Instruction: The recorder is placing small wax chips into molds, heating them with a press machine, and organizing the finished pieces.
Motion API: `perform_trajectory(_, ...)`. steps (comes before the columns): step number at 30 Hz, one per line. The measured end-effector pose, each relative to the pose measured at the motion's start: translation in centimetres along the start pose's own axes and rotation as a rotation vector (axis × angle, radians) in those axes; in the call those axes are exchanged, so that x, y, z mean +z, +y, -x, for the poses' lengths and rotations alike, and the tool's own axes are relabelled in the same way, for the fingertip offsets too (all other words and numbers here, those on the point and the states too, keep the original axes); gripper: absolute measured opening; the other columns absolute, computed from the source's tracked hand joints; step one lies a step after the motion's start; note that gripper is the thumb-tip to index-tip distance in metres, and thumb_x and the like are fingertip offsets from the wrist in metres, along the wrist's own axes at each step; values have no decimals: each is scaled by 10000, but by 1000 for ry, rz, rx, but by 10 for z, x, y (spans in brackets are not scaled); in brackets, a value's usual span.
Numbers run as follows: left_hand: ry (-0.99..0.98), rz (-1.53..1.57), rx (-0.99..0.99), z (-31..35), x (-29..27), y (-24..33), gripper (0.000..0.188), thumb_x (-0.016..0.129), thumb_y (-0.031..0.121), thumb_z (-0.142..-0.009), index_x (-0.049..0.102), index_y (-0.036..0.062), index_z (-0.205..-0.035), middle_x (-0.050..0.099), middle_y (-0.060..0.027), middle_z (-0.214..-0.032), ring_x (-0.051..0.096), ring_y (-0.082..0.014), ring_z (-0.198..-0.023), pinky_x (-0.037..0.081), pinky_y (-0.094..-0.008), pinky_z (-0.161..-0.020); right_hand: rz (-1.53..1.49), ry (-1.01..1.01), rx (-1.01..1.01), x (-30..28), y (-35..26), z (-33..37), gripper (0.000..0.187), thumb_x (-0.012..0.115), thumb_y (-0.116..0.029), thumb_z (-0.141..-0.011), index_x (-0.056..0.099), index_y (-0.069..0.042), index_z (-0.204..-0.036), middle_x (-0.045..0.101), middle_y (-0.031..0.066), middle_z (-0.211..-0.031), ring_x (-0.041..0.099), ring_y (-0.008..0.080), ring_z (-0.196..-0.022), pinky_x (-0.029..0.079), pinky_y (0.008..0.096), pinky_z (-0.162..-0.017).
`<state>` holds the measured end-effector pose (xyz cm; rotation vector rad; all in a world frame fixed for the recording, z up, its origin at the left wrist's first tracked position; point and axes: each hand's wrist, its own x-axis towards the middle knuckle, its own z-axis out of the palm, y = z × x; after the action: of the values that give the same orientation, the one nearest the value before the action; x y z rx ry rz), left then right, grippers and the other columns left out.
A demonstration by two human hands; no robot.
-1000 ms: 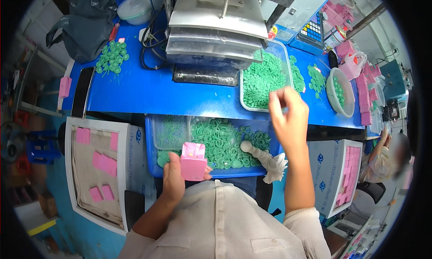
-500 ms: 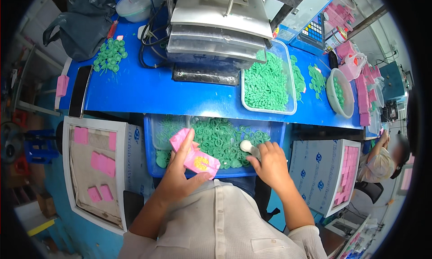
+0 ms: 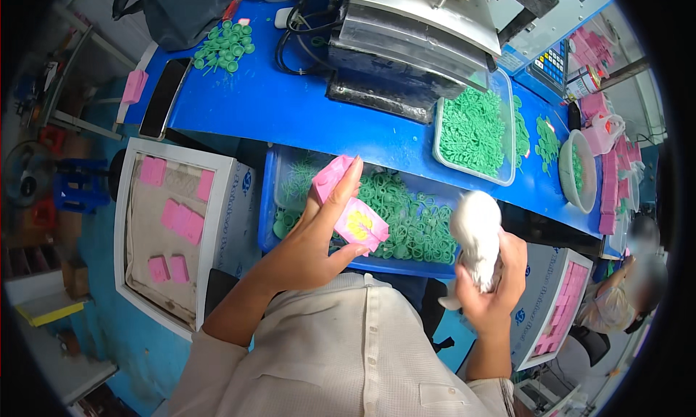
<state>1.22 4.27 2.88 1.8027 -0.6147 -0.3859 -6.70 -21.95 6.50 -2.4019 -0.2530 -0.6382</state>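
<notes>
My left hand point(image 3: 315, 243) grips a pink mould block point(image 3: 335, 175) in front of my chest. A yellow leafy shape point(image 3: 360, 225) shows on the block's near, lower face. My right hand point(image 3: 496, 290) is closed round a white cloth-like bundle point(image 3: 476, 228) with a rounded top, raised to the right of the blue bin. What the bundle contains is hidden. Beneath and beyond my hands, the blue bin point(image 3: 270, 232) holds many green wax-like ring pieces point(image 3: 413, 217).
A press-like machine point(image 3: 406, 62) stands on the blue table point(image 3: 290, 116). Right of it are a clear tub point(image 3: 511, 172) of green branch pieces and a white bowl point(image 3: 589, 192). Crates with pink blocks point(image 3: 181, 221) flank me. A phone point(image 3: 165, 98) lies left. Another person point(image 3: 616, 301) sits far right.
My right hand has lifted the white bundle up from over the bin and moved right. My left hand still holds the pink block. The whole view has shifted and tilted.
</notes>
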Motion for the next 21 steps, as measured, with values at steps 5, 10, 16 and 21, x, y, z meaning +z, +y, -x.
perform_trajectory(5,-15,-24,81,-1,2,7,894,682,41,-844,120,73,-1538,159,-289,-1520,292,-409,-1376,246,-448,-1126,246,-547,-239,12,-13,-26,654,778,-80,-609,575,10,-1224,640,143,-1017,608,244,-789,482,336,-637)
perform_trajectory(10,-2,-99,124,1,1,10,892,686,-14,-815,152,46,-1527,227,-264,-1511,255,-432,-1382,228,-455,-1134,-139,-14,-122,13,-17,-17,640,778,-100,-628,584,-27,-1234,625,118,-938,563,249,-711,449,341,-606)
perform_trajectory(16,13,-43,126,1,1,9,878,620,-108,-783,182,52,-1527,262,-237,-1505,266,-394,-1386,226,-442,-1138,62,-48,-217,9,-11,-17,668,751,-63,-608,575,-18,-1251,635,146,-960,584,261,-722,466,348,-613)
perform_trajectory(21,-17,-23,166,0,0,11,860,567,-137,-781,184,50,-1527,269,-244,-1495,257,-396,-1390,212,-439,-1143,233,-300,-260,4,-7,-19,679,761,-59,-617,576,-43,-1271,634,140,-955,565,254,-699,440,344,-597)
